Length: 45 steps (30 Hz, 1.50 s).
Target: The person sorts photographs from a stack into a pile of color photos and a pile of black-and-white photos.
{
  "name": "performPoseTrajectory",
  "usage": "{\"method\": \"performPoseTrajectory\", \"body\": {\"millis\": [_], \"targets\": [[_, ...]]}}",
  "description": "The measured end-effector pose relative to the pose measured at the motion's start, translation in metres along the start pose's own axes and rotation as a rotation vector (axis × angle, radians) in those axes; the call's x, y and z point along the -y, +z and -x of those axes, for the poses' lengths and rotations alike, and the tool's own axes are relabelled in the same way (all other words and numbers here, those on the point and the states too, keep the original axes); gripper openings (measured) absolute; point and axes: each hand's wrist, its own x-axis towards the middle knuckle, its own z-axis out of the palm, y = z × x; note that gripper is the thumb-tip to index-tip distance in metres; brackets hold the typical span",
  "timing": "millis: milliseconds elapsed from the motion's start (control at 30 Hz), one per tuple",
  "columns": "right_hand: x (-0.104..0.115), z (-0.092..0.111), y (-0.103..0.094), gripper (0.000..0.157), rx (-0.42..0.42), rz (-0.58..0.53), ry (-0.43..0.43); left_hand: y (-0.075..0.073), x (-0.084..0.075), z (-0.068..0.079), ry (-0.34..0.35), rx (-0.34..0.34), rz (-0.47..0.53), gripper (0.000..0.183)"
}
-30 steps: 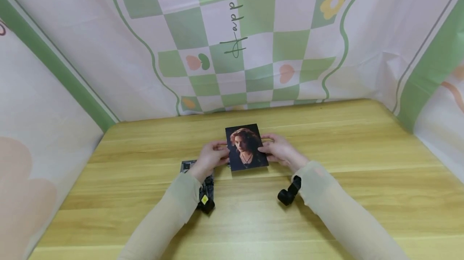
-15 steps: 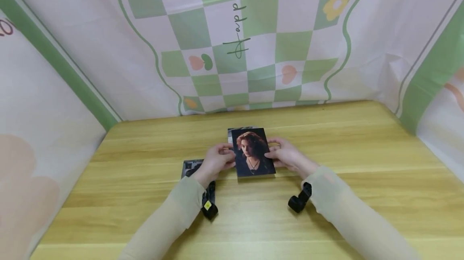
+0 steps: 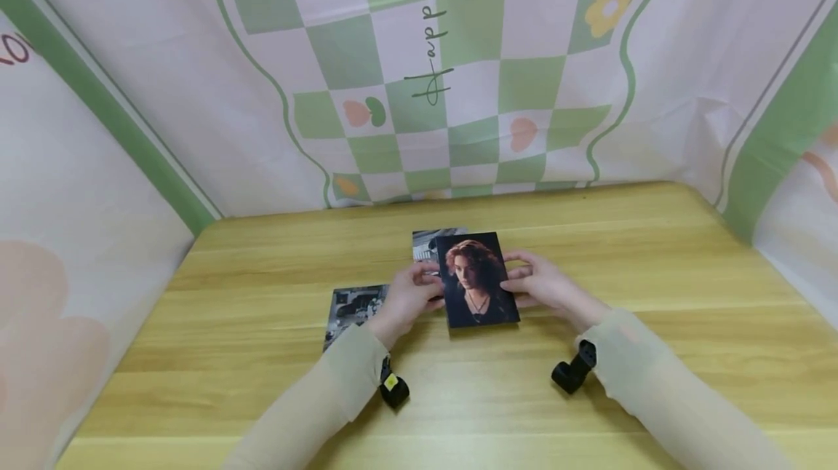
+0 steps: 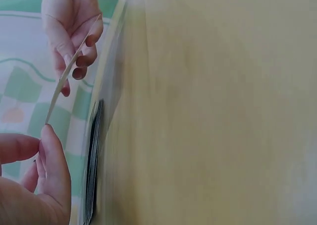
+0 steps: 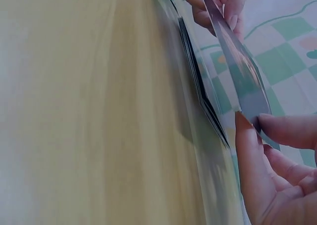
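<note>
Both hands hold one photo card (image 3: 478, 281), a dark portrait of a person with reddish wavy hair, raised above the table. My left hand (image 3: 409, 300) pinches its left edge between thumb and finger. On the opposite edge, my right hand (image 3: 546, 284) pinches it the same way. Behind the card, partly covered by it, a black-and-white photo stack (image 3: 425, 243) lies on the table. In the right wrist view the stack (image 5: 195, 74) shows several thin layers, below the held card (image 5: 242, 66). The left wrist view shows the card (image 4: 67, 74) nearly edge-on between both hands.
Another black-and-white photo (image 3: 350, 308) lies to the left, partly under the left forearm. The wooden table (image 3: 655, 259) ends at a hanging cloth (image 3: 471, 142) with green checks. Black wrist cameras (image 3: 569, 377) sit below each wrist.
Both hands have carried the portrait card to the right and slightly nearer. The stack behind it has come into view, and more of the left photo shows.
</note>
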Motion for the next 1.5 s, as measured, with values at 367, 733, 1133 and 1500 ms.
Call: {"method": "performPoseTrajectory", "body": {"millis": [367,733,1133,1500], "targets": [[-0.009,0.013,-0.024,0.057,0.032,0.022,-0.010,0.022,0.004,0.000,-0.014,0.017,0.020,0.033],[-0.014,0.028,-0.042,0.060,0.026,0.020,0.018,0.046,0.006,0.000,0.019,0.039,0.039,0.035],[-0.028,0.040,-0.067,0.058,0.029,0.096,0.028,0.073,0.009,-0.001,-0.028,0.064,0.037,0.036],[-0.036,0.044,-0.077,0.058,0.040,0.118,0.067,0.082,0.005,-0.001,-0.096,0.093,0.048,0.035]]}}
